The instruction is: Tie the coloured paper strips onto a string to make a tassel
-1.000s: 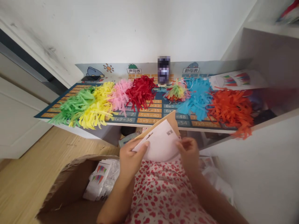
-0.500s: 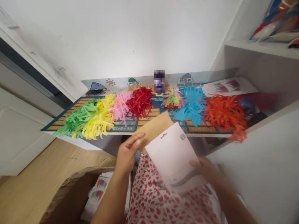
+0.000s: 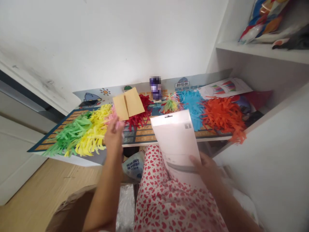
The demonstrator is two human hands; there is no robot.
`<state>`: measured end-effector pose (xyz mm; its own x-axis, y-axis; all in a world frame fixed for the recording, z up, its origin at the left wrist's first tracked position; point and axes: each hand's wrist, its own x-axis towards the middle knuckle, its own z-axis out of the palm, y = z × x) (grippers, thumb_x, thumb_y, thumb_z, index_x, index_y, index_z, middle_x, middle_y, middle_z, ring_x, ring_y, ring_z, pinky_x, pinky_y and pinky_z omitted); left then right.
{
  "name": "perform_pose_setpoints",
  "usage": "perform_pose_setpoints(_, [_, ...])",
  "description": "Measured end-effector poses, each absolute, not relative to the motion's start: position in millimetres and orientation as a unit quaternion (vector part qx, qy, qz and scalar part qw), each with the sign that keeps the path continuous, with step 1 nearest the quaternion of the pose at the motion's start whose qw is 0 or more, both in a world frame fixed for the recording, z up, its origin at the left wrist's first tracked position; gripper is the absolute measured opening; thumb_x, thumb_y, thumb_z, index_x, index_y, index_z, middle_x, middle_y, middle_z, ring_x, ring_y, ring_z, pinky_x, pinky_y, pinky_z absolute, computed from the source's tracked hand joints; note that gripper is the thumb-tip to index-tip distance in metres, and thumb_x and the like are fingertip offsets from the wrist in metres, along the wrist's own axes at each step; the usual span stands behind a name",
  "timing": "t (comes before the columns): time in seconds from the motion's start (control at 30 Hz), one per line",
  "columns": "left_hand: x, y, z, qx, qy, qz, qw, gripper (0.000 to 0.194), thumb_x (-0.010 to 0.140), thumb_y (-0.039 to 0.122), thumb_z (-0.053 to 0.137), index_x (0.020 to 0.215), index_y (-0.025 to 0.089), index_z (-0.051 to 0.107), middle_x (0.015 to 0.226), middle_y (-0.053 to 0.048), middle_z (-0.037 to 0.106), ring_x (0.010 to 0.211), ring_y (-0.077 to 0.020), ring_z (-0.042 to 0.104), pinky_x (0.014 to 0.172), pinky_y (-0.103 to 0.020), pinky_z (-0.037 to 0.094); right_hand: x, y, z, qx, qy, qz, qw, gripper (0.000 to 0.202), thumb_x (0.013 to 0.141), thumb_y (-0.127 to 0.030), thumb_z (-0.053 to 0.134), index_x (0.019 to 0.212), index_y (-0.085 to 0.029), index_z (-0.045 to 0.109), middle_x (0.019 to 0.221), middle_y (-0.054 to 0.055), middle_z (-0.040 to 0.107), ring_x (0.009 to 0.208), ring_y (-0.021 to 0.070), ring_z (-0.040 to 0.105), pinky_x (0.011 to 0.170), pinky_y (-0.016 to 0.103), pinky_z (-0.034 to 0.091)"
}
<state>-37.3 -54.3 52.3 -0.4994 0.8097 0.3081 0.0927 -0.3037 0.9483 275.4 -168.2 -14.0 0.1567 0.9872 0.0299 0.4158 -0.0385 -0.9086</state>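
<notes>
My left hand (image 3: 114, 133) is closed at the lower-left corner of a creased tan paper card (image 3: 135, 103), its fingertips partly blurred. This card is tilted in front of the pink tassels (image 3: 110, 112) and dark red tassels (image 3: 146, 103). In my right hand (image 3: 205, 166), thumb on top, is a flat white package (image 3: 177, 138) with a hang slot at its upper edge and a grey band low down. The package hangs over my lap, its top close to the shelf's front edge. The fingers under it are hidden.
Green tassels (image 3: 70, 132), yellow tassels (image 3: 90, 141), blue tassels (image 3: 193, 100) and orange tassels (image 3: 223, 114) lie along the printed mat (image 3: 43, 143). A purple container (image 3: 156, 91) stands behind, partly pixelated. Below left is a cardboard box (image 3: 70, 206); white shelving (image 3: 256, 129) rises at right.
My left hand has carried the tan card left and up, away from the white package, over the pink and red tassels. The package is now more upright. The view has shifted slightly.
</notes>
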Motion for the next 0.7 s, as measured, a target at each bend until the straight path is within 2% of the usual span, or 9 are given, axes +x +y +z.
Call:
perform_pose_setpoints(0.03, [-19.6,-78.5,39.7,0.466,0.514,0.654,0.301,0.064,0.064,0.048,0.083,0.121,0.026,0.065,0.133,-0.008,0.062,0.124,-0.0252,0.056,0.101,-0.035,0.048,266.3,-169.6,-5.9,-0.625,-0.588,0.301,0.416,0.042,0.087,-0.052,0.056,0.112,-0.021,0.069,0.107,0.010,0.073,0.097,0.0307,0.067,0.085,0.042,0.050])
perform_pose_setpoints(0.1, [12.8,-123.7,17.7,0.535,0.436,0.576,0.437,0.101,0.042,0.058,0.090,0.132,0.029,0.057,0.139,-0.011,0.058,0.124,-0.0326,0.057,0.098,-0.040,0.052,243.8,-173.0,8.3,-0.556,-0.691,0.231,0.401,0.052,0.082,-0.053,0.063,0.124,-0.022,0.063,0.120,0.013,0.069,0.110,0.0327,0.063,0.098,0.048,0.044])
perform_pose_setpoints(0.13, [25.1,-140.8,9.4,0.533,0.419,0.551,0.487,0.104,0.036,0.060,0.091,0.129,0.027,0.060,0.135,-0.013,0.061,0.120,-0.0343,0.060,0.097,-0.042,0.053,231.4,-174.8,13.3,-0.501,-0.744,0.208,0.389,0.062,0.078,-0.055,0.067,0.129,-0.021,0.059,0.128,0.014,0.064,0.118,0.0341,0.058,0.105,0.051,0.039])
perform_pose_setpoints(0.2, [38.3,-159.0,-0.9,0.465,0.412,0.573,0.534,0.089,0.038,0.058,0.091,0.115,0.022,0.067,0.116,-0.013,0.071,0.109,-0.0332,0.066,0.093,-0.041,0.055,208.1,-176.6,18.5,-0.403,-0.822,0.177,0.362,0.075,0.074,-0.060,0.071,0.134,-0.019,0.055,0.140,0.017,0.055,0.129,0.0357,0.050,0.114,0.055,0.027])
perform_pose_setpoints(0.27, [36.9,-157.5,-4.7,0.343,0.431,0.642,0.532,0.067,0.048,0.052,0.090,0.104,0.020,0.069,0.099,-0.008,0.076,0.094,-0.0279,0.071,0.085,-0.037,0.059,192.1,-170.9,19.5,-0.340,-0.861,0.164,0.339,0.075,0.077,-0.062,0.068,0.136,-0.018,0.053,0.143,0.017,0.052,0.133,0.0344,0.046,0.117,0.055,0.020])
perform_pose_setpoints(0.4, [11.1,-128.4,-3.9,0.204,0.444,0.689,0.535,0.050,0.056,0.036,0.088,0.098,0.017,0.067,0.083,-0.003,0.076,0.072,-0.0204,0.072,0.068,-0.031,0.059,188.4,-107.6,28.8,-0.339,-0.859,0.166,0.346,0.051,0.087,-0.052,0.061,0.129,-0.023,0.057,0.127,0.009,0.065,0.118,0.0264,0.058,0.110,0.046,0.034])
perform_pose_setpoints(0.5, [-5.9,-104.4,-2.8,0.228,0.441,0.669,0.553,0.054,0.058,0.033,0.086,0.105,0.016,0.065,0.091,-0.005,0.076,0.077,-0.0231,0.073,0.073,-0.034,0.060,198.9,-12.5,47.4,-0.489,-0.753,0.090,0.431,0.037,0.093,-0.040,0.053,0.123,-0.021,0.061,0.131,0.010,0.061,0.123,0.0238,0.054,0.108,0.039,0.037])
perform_pose_setpoints(0.6, [-12.0,-82.8,-3.4,0.327,0.491,0.653,0.475,0.066,0.066,0.039,0.081,0.124,0.018,0.056,0.113,-0.012,0.071,0.094,-0.0284,0.072,0.081,-0.040,0.058,205.5,82.7,62.5,-0.647,-0.654,0.020,0.393,0.055,0.088,-0.039,0.060,0.133,-0.009,0.053,0.149,0.020,0.041,0.137,0.0305,0.038,0.113,0.041,0.029])
perform_pose_setpoints(0.7, [-6.1,-73.9,-7.6,0.462,0.608,0.607,0.222,0.086,0.070,0.040,0.078,0.143,0.018,0.040,0.138,-0.021,0.055,0.122,-0.0349,0.058,0.096,-0.048,0.051,201.8,138.3,61.5,-0.746,-0.610,0.039,0.265,0.075,0.085,-0.052,0.062,0.145,-0.012,0.042,0.158,0.023,0.022,0.139,0.0414,0.031,0.109,0.053,0.031])
